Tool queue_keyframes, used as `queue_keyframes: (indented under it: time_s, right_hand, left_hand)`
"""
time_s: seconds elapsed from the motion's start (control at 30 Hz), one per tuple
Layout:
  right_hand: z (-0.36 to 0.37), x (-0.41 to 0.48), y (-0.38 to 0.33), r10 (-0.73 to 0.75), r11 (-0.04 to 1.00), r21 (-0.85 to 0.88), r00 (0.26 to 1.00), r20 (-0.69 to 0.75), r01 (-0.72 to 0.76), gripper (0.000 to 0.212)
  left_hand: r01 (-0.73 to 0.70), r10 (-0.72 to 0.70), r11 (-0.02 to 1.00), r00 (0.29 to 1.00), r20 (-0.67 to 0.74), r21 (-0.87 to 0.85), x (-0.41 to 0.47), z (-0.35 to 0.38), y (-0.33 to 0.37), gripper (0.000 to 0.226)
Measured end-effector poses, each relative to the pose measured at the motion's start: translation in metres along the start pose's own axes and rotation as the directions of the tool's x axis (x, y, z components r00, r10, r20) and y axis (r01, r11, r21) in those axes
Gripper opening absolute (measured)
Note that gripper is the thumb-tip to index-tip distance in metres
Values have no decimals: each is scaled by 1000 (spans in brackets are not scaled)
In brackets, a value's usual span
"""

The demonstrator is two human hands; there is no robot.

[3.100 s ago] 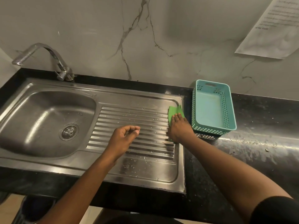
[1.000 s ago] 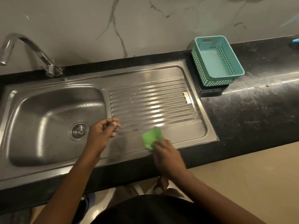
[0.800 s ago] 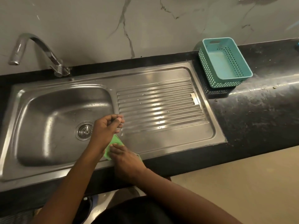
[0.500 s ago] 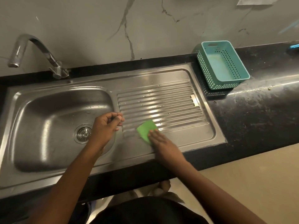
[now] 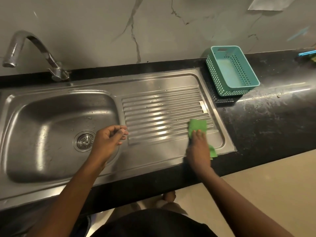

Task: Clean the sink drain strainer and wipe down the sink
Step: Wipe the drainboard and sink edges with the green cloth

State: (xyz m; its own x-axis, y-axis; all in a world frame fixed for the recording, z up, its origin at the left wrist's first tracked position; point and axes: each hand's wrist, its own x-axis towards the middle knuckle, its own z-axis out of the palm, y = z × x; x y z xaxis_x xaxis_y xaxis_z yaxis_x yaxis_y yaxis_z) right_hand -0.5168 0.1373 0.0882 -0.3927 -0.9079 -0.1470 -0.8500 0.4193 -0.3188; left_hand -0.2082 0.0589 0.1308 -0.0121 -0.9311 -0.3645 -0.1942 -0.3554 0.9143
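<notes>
Wall of pale marble (image 5: 102,31) with dark veins stands behind the black bench (image 5: 265,120), and a sheet of paper (image 5: 266,3) hangs on it at the top right. A curved metal faucet (image 5: 32,41) rises at the back left of the steel sink (image 5: 42,117). A teal perforated basket (image 5: 239,89) sits on the bench just beside the right edge of the sink, and a small blue thing (image 5: 307,53) lies at the far right, too cut off to identify. The left hand (image 5: 107,142) hovers over the right edge of the basin, its fingers loosely curled and holding nothing. The drain strainer (image 5: 84,141) sits in plain view just to its left, in the basin floor: round, metal, with slots around its centre. The sink is shiny, with water drops on the ribbed drainboard (image 5: 162,110). The right hand (image 5: 198,147), a little blurred, presses a green cloth (image 5: 198,125) on the near right corner of the ribs, its fingers laid rather flat on it.
</notes>
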Motion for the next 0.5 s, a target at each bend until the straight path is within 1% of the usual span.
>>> queue_keyframes:
  time_s: [0.07, 0.13, 0.2, 0.27, 0.37, 0.4, 0.43, 0.5]
  right_hand:
    - [23, -25, -45, -153, 985, 84, 987, 45, 148, 56]
    - [53, -55, -94, -344, 937, 125, 926, 156, 327, 63]
    - [78, -76, -133, -466, 884, 144, 859, 213, 444, 66]
    - [84, -73, -144, -538, 843, 155, 803, 255, 516, 68]
    - [67, -44, -108, -693, 709, 120, 655, 300, 695, 63]
    - [57, -35, -91, -702, 700, 113, 650, 291, 706, 61]
    - [47, -25, -72, -676, 729, 105, 689, 262, 676, 58]
    - [20, -5, -31, -531, 846, 51, 831, 167, 530, 54]
  left_hand:
    - [-3, 3, 1000, 1000, -8, -6, 1, 0, 0, 18]
    - [-6, 6, 1000, 1000, -9, -19, 2, 3, 2, 18]
    - [-4, 4, 1000, 1000, -6, -20, 1, 7, 5, 20]
    - [-14, 14, 1000, 1000, -11, -8, 2, 7, 8, 21]
    - [-29, 29, 1000, 999, -26, -1, 4, 5, 12, 22]
    - [-29, 29, 1000, 999, -35, -5, 6, 4, 13, 22]
    - [-27, 27, 1000, 999, -42, -1, 7, 3, 13, 22]
    - [-25, 26, 1000, 998, -48, 15, 10, 0, 14, 21]
